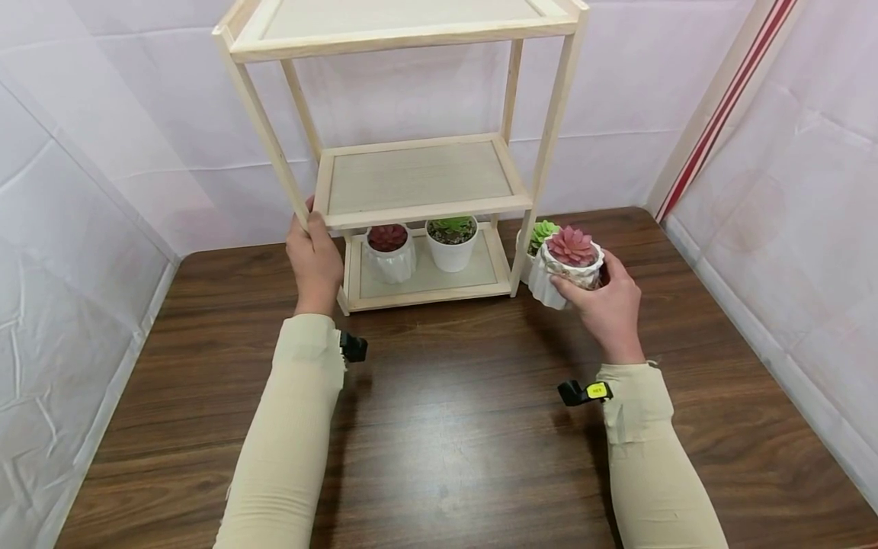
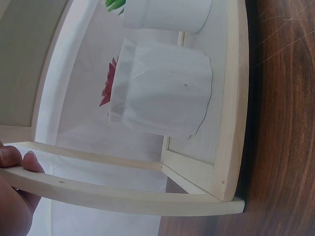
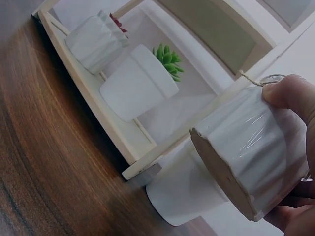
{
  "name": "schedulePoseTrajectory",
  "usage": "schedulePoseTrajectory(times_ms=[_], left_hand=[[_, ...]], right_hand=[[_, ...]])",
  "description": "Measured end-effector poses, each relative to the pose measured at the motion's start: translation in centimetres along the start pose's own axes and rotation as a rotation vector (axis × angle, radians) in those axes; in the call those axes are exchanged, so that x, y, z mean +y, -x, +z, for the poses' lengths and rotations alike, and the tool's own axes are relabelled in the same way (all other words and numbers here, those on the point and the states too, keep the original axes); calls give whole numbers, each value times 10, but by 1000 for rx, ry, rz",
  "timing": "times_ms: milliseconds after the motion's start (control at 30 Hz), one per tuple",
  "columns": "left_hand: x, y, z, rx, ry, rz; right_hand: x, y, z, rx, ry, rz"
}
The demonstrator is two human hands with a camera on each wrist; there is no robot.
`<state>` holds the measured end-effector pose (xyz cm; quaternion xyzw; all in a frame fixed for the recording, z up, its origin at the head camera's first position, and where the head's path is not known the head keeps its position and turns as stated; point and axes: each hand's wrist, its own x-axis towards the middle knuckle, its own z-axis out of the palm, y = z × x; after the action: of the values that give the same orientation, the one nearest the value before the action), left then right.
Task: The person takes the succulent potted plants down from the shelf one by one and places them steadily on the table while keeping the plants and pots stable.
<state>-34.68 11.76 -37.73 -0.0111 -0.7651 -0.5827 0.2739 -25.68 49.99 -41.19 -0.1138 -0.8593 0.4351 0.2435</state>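
In the head view my right hand [image 1: 613,305] grips a white fluted pot with a pink succulent [image 1: 572,245], lifted off the table and slightly tilted. Twine circles this pot near its rim, and its brown base shows in the right wrist view. My left hand [image 1: 314,259] holds the left front post of a wooden three-tier shelf [image 1: 425,210]. On the bottom tier stand a white pot with a dark red succulent [image 1: 392,267] and a smooth white pot with a green succulent [image 1: 451,250]. Another green succulent in a white pot [image 1: 543,231] stands right of the shelf, partly hidden behind the held pot.
The shelf stands toward the back of a dark brown wooden table [image 1: 439,427]. White sheeting [image 1: 809,191] hangs behind and on both sides, with a red-striped strip [image 1: 727,107] at the back right corner. Nothing stands on the middle tier [image 1: 421,175].
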Motion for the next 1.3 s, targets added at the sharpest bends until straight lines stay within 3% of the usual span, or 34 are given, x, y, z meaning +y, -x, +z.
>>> schedulePoseTrajectory(times_ms=[667,1300], left_hand=[[1,0,0,7,13,10],[3,2,0,6,7,7]], right_hand=[[16,9,3,-19,56,13],[28,15,5,-90,72,38]])
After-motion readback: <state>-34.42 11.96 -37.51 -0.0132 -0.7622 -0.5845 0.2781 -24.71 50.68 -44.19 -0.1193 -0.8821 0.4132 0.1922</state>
